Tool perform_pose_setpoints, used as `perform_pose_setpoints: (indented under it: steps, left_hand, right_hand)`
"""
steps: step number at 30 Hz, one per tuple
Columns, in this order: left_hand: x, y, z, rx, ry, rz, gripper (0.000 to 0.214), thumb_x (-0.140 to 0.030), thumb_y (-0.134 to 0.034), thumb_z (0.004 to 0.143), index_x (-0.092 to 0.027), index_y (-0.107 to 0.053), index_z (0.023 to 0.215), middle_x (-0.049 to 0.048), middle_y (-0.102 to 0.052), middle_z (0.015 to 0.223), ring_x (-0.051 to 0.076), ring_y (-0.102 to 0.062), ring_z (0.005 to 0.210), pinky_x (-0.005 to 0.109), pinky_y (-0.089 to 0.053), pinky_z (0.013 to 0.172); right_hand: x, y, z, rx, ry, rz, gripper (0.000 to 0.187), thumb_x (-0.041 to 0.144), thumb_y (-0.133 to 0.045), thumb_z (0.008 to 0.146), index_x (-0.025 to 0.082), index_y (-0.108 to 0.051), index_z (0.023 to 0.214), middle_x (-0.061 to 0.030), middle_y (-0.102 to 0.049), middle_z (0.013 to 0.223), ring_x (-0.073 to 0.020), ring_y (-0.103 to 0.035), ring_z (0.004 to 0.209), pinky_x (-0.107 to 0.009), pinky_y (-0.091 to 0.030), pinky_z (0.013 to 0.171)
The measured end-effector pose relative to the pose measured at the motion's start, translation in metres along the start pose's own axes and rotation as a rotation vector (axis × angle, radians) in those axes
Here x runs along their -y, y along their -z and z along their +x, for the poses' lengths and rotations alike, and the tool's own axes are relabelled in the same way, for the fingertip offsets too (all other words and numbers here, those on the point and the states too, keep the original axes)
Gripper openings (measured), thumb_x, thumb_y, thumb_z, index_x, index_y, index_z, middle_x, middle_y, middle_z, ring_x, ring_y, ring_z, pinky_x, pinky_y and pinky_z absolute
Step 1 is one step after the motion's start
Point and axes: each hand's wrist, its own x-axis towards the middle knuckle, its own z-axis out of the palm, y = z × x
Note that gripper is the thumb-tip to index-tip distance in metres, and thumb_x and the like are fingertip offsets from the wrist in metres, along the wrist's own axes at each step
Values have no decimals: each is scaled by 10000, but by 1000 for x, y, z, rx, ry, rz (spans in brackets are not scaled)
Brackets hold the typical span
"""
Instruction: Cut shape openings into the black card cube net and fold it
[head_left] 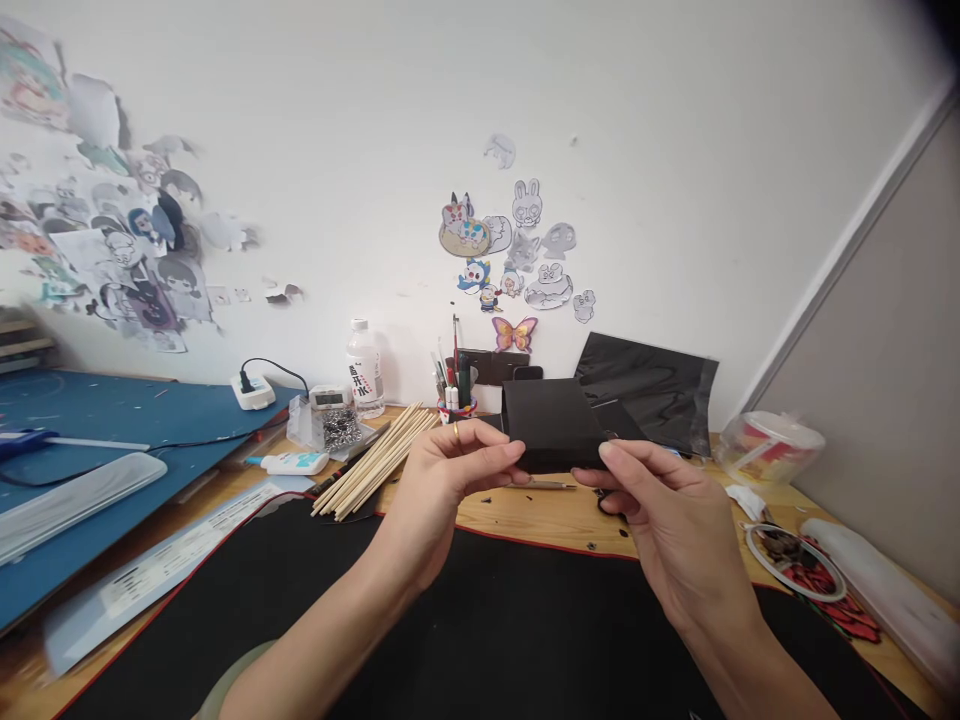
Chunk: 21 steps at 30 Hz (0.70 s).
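A folded piece of black paper or card [555,418] is held up over the desk between both hands. My left hand [457,475] pinches its lower left corner between thumb and fingers. At the lower right corner, my right hand [667,500] grips it in the same way, thumb on the near side. The piece has a flat front panel, and its far side is hidden from me. Below it a thin pen-like tool [544,486] lies on the wooden desk. Part of a dark-handled tool, perhaps scissors, shows beside my right fingers.
A black mat [525,620] with red edging covers the near desk. Wooden sticks [375,465], a glue bottle [295,463] and a water bottle [365,370] stand or lie left. A pen holder [457,405] and black sheet [649,385] are behind; a tape ring [795,560] lies right.
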Motion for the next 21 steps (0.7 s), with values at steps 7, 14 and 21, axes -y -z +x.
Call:
perform_pose_setpoints:
  steps: [7,14,21]
  left_hand:
    - [4,0,4,-28,-64,120,131,-237,-697,666,-140,-610,660,-20,-626,571,81,-612,585,150,-448,605]
    - [3,2,4,-19,-15,152,150,-267,-694,671,-145,-606,671,-5,-641,544,81,-607,545,145,-443,557]
    - [1,0,2,-67,-90,178,124,-234,-691,670,-131,-623,683,-6,-632,533,71,-586,519,141,-428,531]
  right_hand:
    - [-1,-1,1,-33,12,-18,135,259,-745,601,175,-670,675,14,-640,589,-135,-662,611,-126,-442,432]
    - [-3,0,2,-33,21,-50,153,282,-732,614,174,-664,697,-16,-663,624,-144,-655,644,-153,-452,470]
    - [5,5,9,44,99,-194,252,315,-711,621,171,-659,822,21,-556,507,-65,-428,419,-168,-318,355]
